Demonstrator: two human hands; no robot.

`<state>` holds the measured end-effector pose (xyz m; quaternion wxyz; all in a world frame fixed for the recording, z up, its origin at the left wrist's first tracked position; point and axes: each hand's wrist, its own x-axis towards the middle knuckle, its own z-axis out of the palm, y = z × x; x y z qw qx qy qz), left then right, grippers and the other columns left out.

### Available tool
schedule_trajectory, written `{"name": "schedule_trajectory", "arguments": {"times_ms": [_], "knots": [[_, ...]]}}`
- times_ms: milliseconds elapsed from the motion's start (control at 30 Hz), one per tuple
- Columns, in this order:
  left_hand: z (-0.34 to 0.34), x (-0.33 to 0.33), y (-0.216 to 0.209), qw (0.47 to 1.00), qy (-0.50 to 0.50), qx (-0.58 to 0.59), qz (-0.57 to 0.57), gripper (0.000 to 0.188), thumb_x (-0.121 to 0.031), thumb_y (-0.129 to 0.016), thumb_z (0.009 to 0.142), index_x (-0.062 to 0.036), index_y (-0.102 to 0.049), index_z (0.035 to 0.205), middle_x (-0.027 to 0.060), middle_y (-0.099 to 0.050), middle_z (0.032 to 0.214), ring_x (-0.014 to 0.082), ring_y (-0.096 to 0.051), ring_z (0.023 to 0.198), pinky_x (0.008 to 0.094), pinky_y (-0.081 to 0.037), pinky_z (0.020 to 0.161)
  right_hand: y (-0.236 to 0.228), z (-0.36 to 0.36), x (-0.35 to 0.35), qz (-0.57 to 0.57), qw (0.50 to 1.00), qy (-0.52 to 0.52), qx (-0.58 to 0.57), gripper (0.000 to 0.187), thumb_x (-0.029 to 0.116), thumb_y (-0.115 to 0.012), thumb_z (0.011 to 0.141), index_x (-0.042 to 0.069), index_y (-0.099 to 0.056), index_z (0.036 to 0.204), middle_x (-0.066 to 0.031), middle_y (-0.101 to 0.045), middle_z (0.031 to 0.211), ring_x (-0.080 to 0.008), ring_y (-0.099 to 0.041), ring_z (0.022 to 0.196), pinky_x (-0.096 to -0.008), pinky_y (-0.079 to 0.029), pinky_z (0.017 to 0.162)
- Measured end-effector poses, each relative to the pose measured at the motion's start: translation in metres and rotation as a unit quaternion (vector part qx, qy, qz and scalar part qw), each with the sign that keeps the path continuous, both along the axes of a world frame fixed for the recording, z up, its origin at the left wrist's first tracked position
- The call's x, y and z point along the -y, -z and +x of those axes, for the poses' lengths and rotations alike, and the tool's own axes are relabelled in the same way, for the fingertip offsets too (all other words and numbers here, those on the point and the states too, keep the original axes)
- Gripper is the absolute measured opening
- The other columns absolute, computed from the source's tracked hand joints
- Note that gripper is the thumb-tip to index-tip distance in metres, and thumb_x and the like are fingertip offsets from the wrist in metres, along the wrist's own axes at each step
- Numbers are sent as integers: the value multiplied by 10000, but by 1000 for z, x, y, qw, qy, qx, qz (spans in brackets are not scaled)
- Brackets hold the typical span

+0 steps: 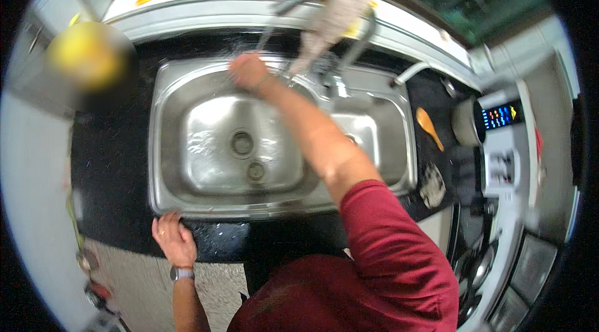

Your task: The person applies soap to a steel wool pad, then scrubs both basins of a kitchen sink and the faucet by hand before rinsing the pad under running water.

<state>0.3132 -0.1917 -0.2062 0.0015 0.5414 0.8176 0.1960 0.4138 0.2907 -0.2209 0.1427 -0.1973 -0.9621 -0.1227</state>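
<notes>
My right hand (248,71) reaches across the left basin of a steel double sink (163,145), its fingers closed under the water running from the curved faucet (298,0). Whether it holds anything I cannot tell. My left hand (173,238) rests with fingers spread on the front edge of the black counter (112,195), just below the sink rim, and it holds nothing. A watch sits on that wrist. The left basin is wet, with two drain holes (242,142) in its floor.
A speckled cloth (334,17) hangs over the faucet. A wooden spoon (429,126) lies on the counter right of the sink, near a pot (465,123) and an appliance with a lit display (499,117). A yellow round thing (87,51) sits at far left.
</notes>
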Motion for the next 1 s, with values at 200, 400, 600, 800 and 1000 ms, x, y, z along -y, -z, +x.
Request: {"name": "schedule_trajectory", "arguments": {"times_ms": [200, 400, 600, 800, 1000], "knots": [[8, -18, 1, 999, 30, -2, -13, 315, -114, -445, 895, -38, -612, 1151, 126, -614, 1182, 306, -540, 1180, 509, -260, 1142, 30, 115, 132, -429, 901, 61, -29, 239, 103, -587, 872, 59, -651, 1098, -149, -669, 1025, -316, -655, 921, -429, -529, 837], [0, -8, 8, 998, 34, -49, -32, 324, -145, -408, 922, -46, -589, 1172, 117, -609, 1191, 301, -532, 1184, 493, -249, 1142, -43, 328, 198, -355, 890, 233, -164, 331, -2, -509, 898, 64, -640, 1195, -186, -627, 1189, -316, -635, 1035, -411, -518, 898], [0, -9, 3, 996, 38, -58, -52, 319, -132, -408, 908, -42, -568, 1169, 137, -585, 1210, 302, -518, 1191, 490, -251, 1136, -92, 545, 239, -8, 738, 666, -111, 486, 332, -730, 810, 182, -577, 1246, -145, -547, 1275, -390, -497, 1192, -540, -466, 925], [-5, -9, 8, 995, 34, -72, -56, 346, -111, -452, 864, -41, -582, 1177, 135, -584, 1187, 308, -516, 1196, 498, -256, 1134, -59, 582, 250, -158, 622, 767, -3, 576, 425, -708, 820, 198, -464, 1291, -135, -500, 1309, -404, -441, 1241, -640, -463, 867], [1, -9, 2, 997, 18, -66, -46, 315, -116, -468, 840, -53, -580, 1127, 117, -586, 1169, 286, -523, 1178, 497, -252, 1133, -61, 537, 241, -286, 737, 584, -186, 281, 186, -696, 831, 55, -614, 1065, -137, -678, 968, -319, -645, 916, -414, -506, 834]]}}
